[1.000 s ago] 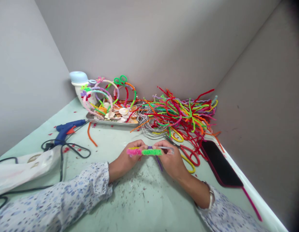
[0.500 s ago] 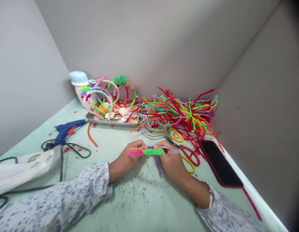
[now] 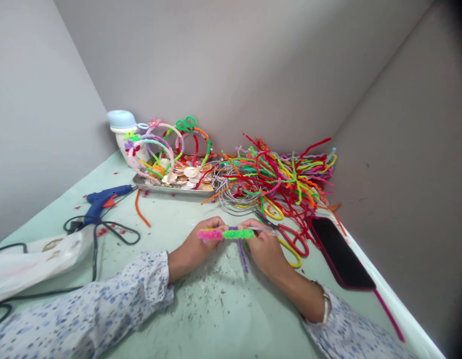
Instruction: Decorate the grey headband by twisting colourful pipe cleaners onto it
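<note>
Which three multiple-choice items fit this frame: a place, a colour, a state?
1. Where does the blue hot glue gun lie?
A) In the metal tray
B) On the pale green tabletop, left of the hands
C) Hanging on the wall

2. What colours has the fuzzy pipe-cleaner bar held by the left hand and right hand?
A) Blue and white
B) Orange and black
C) Pink and green

3. What state is the screen of the black smartphone in?
A) Brightly lit
B) Dark
C) Covered

1 B: it rests left of the hands.
2 C: pink left, green right.
3 B: it shows black.
</note>
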`<state>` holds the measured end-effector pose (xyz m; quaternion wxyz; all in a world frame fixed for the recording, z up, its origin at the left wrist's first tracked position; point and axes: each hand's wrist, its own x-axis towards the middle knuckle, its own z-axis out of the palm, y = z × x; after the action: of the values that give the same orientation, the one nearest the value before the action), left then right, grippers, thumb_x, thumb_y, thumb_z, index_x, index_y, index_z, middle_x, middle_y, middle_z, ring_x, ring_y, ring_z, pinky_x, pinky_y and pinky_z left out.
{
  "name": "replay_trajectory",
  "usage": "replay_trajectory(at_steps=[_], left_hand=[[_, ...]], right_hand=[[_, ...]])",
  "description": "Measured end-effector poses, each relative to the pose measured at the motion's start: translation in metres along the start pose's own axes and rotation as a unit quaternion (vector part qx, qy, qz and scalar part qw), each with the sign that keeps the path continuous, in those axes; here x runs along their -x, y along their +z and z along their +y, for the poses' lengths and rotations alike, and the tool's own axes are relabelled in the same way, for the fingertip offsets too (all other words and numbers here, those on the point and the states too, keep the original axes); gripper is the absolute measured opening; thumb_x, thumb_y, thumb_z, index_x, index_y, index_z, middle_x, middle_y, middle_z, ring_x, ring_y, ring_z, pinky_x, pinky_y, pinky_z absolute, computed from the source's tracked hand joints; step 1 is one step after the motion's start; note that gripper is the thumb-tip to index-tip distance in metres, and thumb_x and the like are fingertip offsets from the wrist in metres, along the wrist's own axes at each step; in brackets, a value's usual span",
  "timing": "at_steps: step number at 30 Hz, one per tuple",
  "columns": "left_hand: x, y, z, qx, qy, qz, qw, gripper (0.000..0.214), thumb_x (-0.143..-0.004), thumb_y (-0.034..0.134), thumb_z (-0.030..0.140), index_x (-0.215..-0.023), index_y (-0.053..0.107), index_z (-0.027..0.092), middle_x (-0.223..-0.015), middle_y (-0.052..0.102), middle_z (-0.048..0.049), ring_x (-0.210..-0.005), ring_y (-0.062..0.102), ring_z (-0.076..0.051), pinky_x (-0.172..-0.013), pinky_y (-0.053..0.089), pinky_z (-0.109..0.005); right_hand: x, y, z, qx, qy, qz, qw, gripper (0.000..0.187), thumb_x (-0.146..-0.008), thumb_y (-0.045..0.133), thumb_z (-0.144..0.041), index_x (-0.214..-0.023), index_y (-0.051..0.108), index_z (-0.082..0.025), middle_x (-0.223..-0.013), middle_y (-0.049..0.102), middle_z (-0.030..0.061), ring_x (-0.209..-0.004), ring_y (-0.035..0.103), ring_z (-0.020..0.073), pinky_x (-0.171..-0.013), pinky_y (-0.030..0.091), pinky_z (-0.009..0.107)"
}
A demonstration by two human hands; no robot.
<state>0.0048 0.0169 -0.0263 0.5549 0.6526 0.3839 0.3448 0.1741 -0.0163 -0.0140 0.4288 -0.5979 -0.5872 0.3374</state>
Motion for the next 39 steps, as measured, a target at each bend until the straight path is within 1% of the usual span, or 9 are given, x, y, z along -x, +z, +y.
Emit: replay_trajectory(at_steps=[3, 8, 13, 18, 23, 25, 29, 32, 39], left_hand=[[0.000, 0.000, 0.001, -0.002, 0.000, -0.005, 1.000, 0.025, -0.082, 0.052, 0.038, -0.069, 0.050, 0.017, -0.055, 0.044, 0.0049, -0.049, 0.036, -0.009, -0.047, 0.027, -0.021], [0.000, -0.001, -0.001, 0.002, 0.001, -0.002, 1.000, 0.027, -0.083, 0.050, 0.041, -0.070, 0.051, 0.017, -0.055, 0.044, 0.0048, -0.049, 0.035, -0.009, -0.047, 0.026, -0.022], [0.001, 0.000, 0.005, -0.016, -0.005, 0.000, 1.000, 0.019, -0.081, 0.051, 0.030, -0.067, 0.050, 0.017, -0.057, 0.045, 0.0042, -0.052, 0.038, -0.010, -0.049, 0.028, -0.022], [0.002, 0.000, 0.011, 0.005, -0.015, 0.002, 1.000, 0.017, -0.081, 0.050, 0.028, -0.068, 0.051, 0.017, -0.057, 0.044, 0.0046, -0.052, 0.036, -0.010, -0.050, 0.028, -0.023], [0.002, 0.001, 0.016, 0.004, -0.034, 0.025, 0.999, 0.024, -0.083, 0.051, 0.030, -0.063, 0.049, 0.017, -0.057, 0.044, 0.0040, -0.054, 0.039, -0.010, -0.053, 0.030, -0.024], [0.001, 0.002, 0.017, 0.037, -0.052, 0.032, 0.997, 0.026, -0.084, 0.049, 0.032, -0.063, 0.049, 0.017, -0.056, 0.042, 0.0042, -0.052, 0.038, -0.010, -0.051, 0.029, -0.024], [-0.001, 0.003, 0.015, 0.114, -0.073, 0.032, 0.990, 0.022, -0.082, 0.050, 0.030, -0.066, 0.051, 0.016, -0.058, 0.044, 0.0037, -0.049, 0.034, -0.008, -0.046, 0.024, -0.022], [-0.003, 0.002, 0.013, 0.124, -0.075, 0.028, 0.989, 0.020, -0.081, 0.051, 0.028, -0.066, 0.051, 0.015, -0.058, 0.044, 0.0035, -0.048, 0.033, -0.007, -0.045, 0.023, -0.022], [-0.003, 0.003, 0.012, 0.125, -0.086, 0.026, 0.988, 0.020, -0.081, 0.051, 0.027, -0.066, 0.052, 0.015, -0.055, 0.043, 0.0045, -0.048, 0.035, -0.007, -0.044, 0.024, -0.021]], right_hand=[[0.000, 0.000, 0.000, -0.016, 0.019, -0.010, 1.000, 0.020, -0.080, 0.053, -0.035, -0.071, 0.058, -0.018, -0.050, 0.037, -0.0061, -0.047, 0.032, 0.0113, -0.044, 0.024, 0.023], [0.000, 0.000, 0.001, -0.019, 0.005, 0.004, 1.000, 0.022, -0.079, 0.054, -0.037, -0.068, 0.058, -0.018, -0.052, 0.042, -0.0052, -0.049, 0.035, 0.0117, -0.046, 0.027, 0.023], [0.000, 0.001, 0.001, -0.038, 0.022, -0.004, 0.999, 0.022, -0.078, 0.053, -0.036, -0.066, 0.055, -0.019, -0.049, 0.035, -0.0065, -0.046, 0.032, 0.0116, -0.044, 0.024, 0.023], [-0.001, 0.001, 0.002, -0.060, 0.011, -0.016, 0.998, 0.025, -0.080, 0.054, -0.037, -0.063, 0.053, -0.019, -0.050, 0.038, -0.0057, -0.048, 0.036, 0.0122, -0.046, 0.028, 0.024], [0.000, -0.002, 0.007, -0.063, -0.039, -0.005, 0.997, 0.028, -0.085, 0.052, -0.035, -0.062, 0.051, -0.019, -0.056, 0.044, -0.0035, -0.054, 0.043, 0.0130, -0.052, 0.035, 0.025], [0.000, -0.003, 0.009, -0.046, -0.061, 0.004, 0.997, 0.030, -0.087, 0.050, -0.037, -0.063, 0.052, -0.019, -0.058, 0.047, -0.0029, -0.056, 0.045, 0.0134, -0.054, 0.036, 0.025], [0.000, -0.004, 0.011, -0.050, -0.087, -0.006, 0.995, 0.019, -0.088, 0.050, -0.030, -0.080, 0.061, -0.018, -0.068, 0.057, -0.0010, -0.062, 0.052, 0.0143, -0.059, 0.041, 0.025], [-0.002, -0.002, 0.013, -0.044, -0.111, -0.018, 0.993, 0.015, -0.087, 0.051, -0.024, -0.090, 0.065, -0.018, -0.081, 0.063, 0.0022, -0.073, 0.058, 0.0159, -0.066, 0.045, 0.026], [-0.006, -0.001, 0.017, 0.008, -0.186, -0.002, 0.983, 0.020, -0.084, 0.053, -0.013, -0.093, 0.069, -0.022, -0.090, 0.068, 0.0019, -0.086, 0.062, 0.0162, -0.079, 0.046, 0.027]])
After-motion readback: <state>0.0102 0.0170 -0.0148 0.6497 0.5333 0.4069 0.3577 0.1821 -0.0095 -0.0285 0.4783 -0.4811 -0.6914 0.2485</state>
